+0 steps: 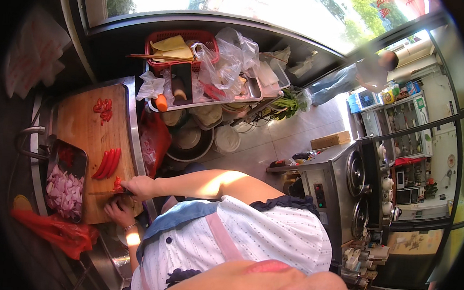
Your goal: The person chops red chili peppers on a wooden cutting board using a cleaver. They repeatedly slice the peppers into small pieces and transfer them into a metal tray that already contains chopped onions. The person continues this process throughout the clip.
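Observation:
A kitchen knife lies across a wooden cutting board, its handle gripped by my right hand. Small cut pieces of red chili pepper sit right beside the blade. On the other side of the knife, my left hand rests at the board's edge with curled fingers; whatever is under them is hidden. Several whole red chili peppers lie side by side on the board, and a group of cut red pepper pieces is at its far end. Chopped onion fills part of a metal tray along the board, with red pieces at its other end.
A red plastic bag hangs near my left hand. Beyond the board are a faucet and a steel side table with a red basket, plastic bags and a carrot. A steel cooker stands behind; a person is farther off.

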A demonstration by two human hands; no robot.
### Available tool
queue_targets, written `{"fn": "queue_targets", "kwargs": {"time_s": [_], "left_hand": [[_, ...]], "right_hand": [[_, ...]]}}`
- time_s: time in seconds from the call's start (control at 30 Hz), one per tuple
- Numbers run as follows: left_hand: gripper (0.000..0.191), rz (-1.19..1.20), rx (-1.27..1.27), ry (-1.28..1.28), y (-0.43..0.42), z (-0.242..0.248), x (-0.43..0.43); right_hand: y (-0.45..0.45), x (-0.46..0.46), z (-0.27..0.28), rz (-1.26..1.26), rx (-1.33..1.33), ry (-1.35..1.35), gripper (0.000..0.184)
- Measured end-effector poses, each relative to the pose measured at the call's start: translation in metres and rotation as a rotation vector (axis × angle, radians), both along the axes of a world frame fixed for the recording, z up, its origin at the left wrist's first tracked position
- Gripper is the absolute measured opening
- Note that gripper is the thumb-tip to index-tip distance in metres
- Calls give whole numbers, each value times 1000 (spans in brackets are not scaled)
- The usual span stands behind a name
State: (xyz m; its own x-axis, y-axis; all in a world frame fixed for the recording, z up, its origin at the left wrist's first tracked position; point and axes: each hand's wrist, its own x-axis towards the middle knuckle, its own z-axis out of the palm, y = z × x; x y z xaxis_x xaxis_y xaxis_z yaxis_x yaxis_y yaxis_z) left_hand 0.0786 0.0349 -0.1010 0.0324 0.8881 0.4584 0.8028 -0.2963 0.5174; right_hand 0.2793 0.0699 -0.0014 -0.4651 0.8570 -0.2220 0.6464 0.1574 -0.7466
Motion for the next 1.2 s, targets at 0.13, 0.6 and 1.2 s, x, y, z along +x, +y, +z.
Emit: {"fn": "queue_targets", "kwargs": {"time_s": [0.13,0.6,1.2], "left_hand": [[20,-12,8,-23,0,-4,-2],[21,-8,-16,-11,0,-7,-4],[16,14,-13,35,0,-4,-3]], "right_hand": [[0,0,-3,10,35,-14,40],[-1,-1,-9,-7,96,-13,40],[-2,1,-8,5,54,-5,37]]}}
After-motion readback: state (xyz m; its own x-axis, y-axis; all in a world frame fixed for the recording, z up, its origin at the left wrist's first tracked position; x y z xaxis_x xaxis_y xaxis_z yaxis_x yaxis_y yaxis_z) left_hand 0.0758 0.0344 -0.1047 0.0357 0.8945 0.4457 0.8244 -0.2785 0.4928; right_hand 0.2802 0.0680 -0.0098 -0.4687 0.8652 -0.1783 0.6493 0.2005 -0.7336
